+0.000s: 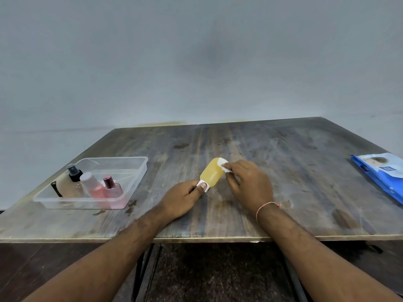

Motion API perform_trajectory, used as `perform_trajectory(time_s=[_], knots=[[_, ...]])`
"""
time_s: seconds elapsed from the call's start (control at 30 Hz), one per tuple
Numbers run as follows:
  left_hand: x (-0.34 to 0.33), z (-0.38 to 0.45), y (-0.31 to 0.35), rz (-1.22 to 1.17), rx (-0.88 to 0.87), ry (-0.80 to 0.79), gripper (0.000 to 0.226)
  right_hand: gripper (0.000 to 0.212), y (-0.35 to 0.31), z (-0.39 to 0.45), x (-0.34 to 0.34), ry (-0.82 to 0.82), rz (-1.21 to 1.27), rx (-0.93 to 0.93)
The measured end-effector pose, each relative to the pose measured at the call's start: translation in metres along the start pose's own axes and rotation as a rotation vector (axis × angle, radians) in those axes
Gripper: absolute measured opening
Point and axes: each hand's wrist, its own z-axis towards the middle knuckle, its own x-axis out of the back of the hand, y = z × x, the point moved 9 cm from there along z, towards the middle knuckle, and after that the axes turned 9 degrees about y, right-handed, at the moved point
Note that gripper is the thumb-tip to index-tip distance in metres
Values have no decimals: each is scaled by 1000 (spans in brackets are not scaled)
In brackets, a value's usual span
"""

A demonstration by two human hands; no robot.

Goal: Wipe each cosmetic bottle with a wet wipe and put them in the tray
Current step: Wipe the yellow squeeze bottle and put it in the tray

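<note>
A yellow bottle (212, 174) with a white cap lies tilted over the middle of the wooden table, cap end toward me. My left hand (182, 198) pinches the white cap between thumb and fingers. My right hand (248, 182) holds a small white wet wipe (224, 165) against the bottle's far end. A clear plastic tray (130, 168) stands at the left. Inside it are a beige bottle with a black spray top (73, 179), a pink bottle with a pale cap (93, 186) and a pink perfume bottle with a dark red cap (112, 187).
A blue and white pack of wet wipes (380, 173) lies at the table's right edge. The wooden table (283, 160) runs to a grey wall at the back. Its front edge is just below my wrists.
</note>
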Motion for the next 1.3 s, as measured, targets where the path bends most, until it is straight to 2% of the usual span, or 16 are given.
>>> perform_trajectory(time_s=[0.17,0.3,0.4,0.53,0.7,0.77,0.9,1.03,1.17,1.3], knots=[[1,0,0,14,-17,15,52,27,-4,0,-3,-25,28,28],[1,0,-3,-17,5,24,59,24,-30,-8,-8,-128,156,221],[0,0,-3,-29,15,18,61,22,-37,-11,-13,-188,162,264],[0,0,-1,-41,5,20,56,23,-27,-7,-9,-99,83,197],[-1,-3,4,-6,-41,4,55,24,-4,2,6,38,-76,0],[0,-4,6,14,-53,13,45,25,-3,2,6,45,-111,-5],[2,-4,8,6,-49,46,28,26,-9,2,3,38,-74,58],[6,-5,10,-92,-50,71,9,23,-34,-5,-2,-28,38,254],[8,-3,5,-257,-17,93,26,27,-47,-12,-8,-118,97,367],[8,-6,6,-347,4,73,20,25,-44,-10,-5,-103,108,340]])
